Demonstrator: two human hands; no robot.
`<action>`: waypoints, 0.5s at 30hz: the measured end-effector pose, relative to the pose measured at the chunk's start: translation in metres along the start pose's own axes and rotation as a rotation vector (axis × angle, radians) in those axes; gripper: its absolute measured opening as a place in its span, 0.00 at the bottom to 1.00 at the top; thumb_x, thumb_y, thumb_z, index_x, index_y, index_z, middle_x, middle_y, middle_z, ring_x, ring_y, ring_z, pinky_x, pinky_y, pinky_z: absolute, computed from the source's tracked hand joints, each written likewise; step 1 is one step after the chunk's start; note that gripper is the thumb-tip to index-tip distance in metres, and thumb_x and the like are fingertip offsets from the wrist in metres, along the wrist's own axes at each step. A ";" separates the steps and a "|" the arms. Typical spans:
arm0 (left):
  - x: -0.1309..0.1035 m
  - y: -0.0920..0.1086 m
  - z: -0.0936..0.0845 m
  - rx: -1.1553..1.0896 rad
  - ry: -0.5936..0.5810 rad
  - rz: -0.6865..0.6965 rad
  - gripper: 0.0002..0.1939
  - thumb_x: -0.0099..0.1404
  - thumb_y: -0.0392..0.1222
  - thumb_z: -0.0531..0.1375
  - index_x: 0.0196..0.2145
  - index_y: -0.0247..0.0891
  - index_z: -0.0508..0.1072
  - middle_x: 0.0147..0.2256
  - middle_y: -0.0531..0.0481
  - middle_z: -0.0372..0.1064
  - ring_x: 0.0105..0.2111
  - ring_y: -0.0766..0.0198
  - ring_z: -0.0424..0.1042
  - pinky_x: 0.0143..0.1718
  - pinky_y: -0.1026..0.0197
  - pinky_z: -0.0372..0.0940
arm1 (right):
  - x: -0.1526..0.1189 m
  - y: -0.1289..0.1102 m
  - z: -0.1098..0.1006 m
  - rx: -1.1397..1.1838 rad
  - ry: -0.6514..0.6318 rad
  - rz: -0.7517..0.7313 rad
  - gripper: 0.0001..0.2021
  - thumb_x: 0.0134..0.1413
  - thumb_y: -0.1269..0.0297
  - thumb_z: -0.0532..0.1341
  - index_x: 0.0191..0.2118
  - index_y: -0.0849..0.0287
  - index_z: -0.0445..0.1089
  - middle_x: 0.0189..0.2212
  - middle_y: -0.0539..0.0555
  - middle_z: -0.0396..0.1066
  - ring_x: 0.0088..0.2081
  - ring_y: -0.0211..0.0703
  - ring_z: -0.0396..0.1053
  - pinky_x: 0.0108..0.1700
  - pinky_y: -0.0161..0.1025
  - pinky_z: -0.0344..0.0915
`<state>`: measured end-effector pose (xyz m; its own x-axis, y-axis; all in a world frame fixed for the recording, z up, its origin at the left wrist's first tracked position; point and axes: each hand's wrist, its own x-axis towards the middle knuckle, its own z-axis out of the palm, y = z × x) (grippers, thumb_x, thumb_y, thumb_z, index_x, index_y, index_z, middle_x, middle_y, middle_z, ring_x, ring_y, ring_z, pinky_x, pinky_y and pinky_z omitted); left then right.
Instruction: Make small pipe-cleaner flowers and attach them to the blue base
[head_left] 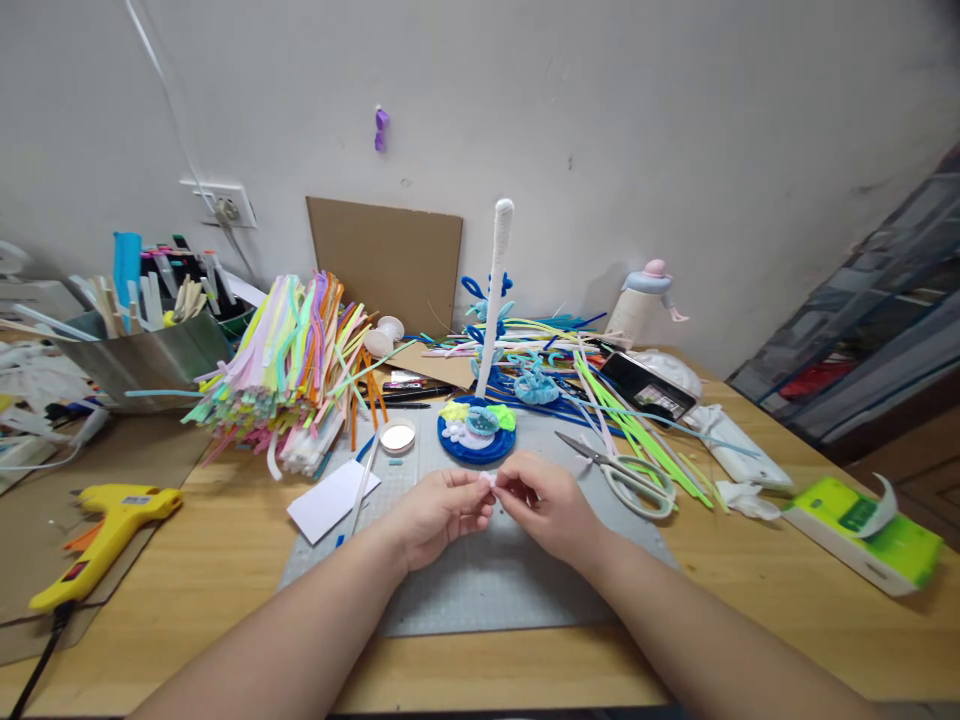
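Over the grey cutting mat (525, 600), my left hand (442, 510) and my right hand (547, 500) meet fingertip to fingertip. Both pinch a tiny whitish piece, mostly hidden by the fingers, so its kind does not show. Just beyond them stands a round blue base (457, 450) with yellow, white, light blue and green fuzzy shapes on it. A white wrapped post (493, 300) rises behind these shapes, with blue pipe-cleaner loops (474, 288) around it. Scissors (630, 480) with pale handles lie right of my right hand. A white card (334, 500) is left of my left hand.
A large bundle of coloured pipe cleaners (277, 370) stands at left, near a yellow glue gun (105, 530). Green pipe cleaners (637, 430), a phone (649, 385), a bottle (637, 305) and a green tissue pack (862, 530) are at right. Cardboard (386, 260) leans against the wall.
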<state>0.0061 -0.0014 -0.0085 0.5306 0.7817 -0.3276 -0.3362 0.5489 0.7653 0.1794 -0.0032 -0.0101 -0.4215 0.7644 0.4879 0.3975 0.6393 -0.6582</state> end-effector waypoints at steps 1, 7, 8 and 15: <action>0.000 0.001 -0.001 0.005 0.006 0.006 0.10 0.51 0.40 0.66 0.28 0.30 0.72 0.25 0.51 0.67 0.24 0.73 0.66 0.28 0.69 0.61 | 0.000 0.001 -0.001 0.013 -0.005 0.005 0.03 0.53 0.72 0.56 0.31 0.58 0.64 0.26 0.50 0.63 0.26 0.35 0.58 0.27 0.33 0.56; -0.002 0.008 -0.006 0.095 -0.058 -0.020 0.09 0.50 0.39 0.66 0.27 0.31 0.72 0.23 0.51 0.67 0.22 0.72 0.66 0.25 0.69 0.61 | 0.006 0.002 -0.013 0.099 -0.102 -0.008 0.04 0.56 0.68 0.55 0.37 0.58 0.66 0.29 0.52 0.67 0.30 0.38 0.64 0.30 0.34 0.60; -0.003 0.009 -0.006 0.119 -0.068 -0.030 0.09 0.50 0.39 0.66 0.27 0.31 0.72 0.23 0.51 0.67 0.21 0.72 0.66 0.25 0.69 0.61 | 0.007 0.002 -0.015 0.092 -0.140 -0.045 0.04 0.56 0.69 0.55 0.35 0.58 0.67 0.30 0.53 0.67 0.31 0.38 0.64 0.32 0.35 0.61; -0.004 0.011 -0.007 0.253 -0.092 -0.077 0.11 0.47 0.40 0.67 0.24 0.29 0.73 0.19 0.50 0.67 0.18 0.72 0.65 0.21 0.69 0.60 | 0.006 -0.002 -0.017 -0.015 -0.228 -0.122 0.05 0.56 0.70 0.54 0.35 0.59 0.67 0.28 0.52 0.66 0.29 0.36 0.63 0.31 0.33 0.59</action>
<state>-0.0049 0.0035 -0.0030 0.6191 0.7041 -0.3477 -0.0931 0.5054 0.8579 0.1902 0.0017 0.0035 -0.6391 0.6439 0.4207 0.3436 0.7284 -0.5928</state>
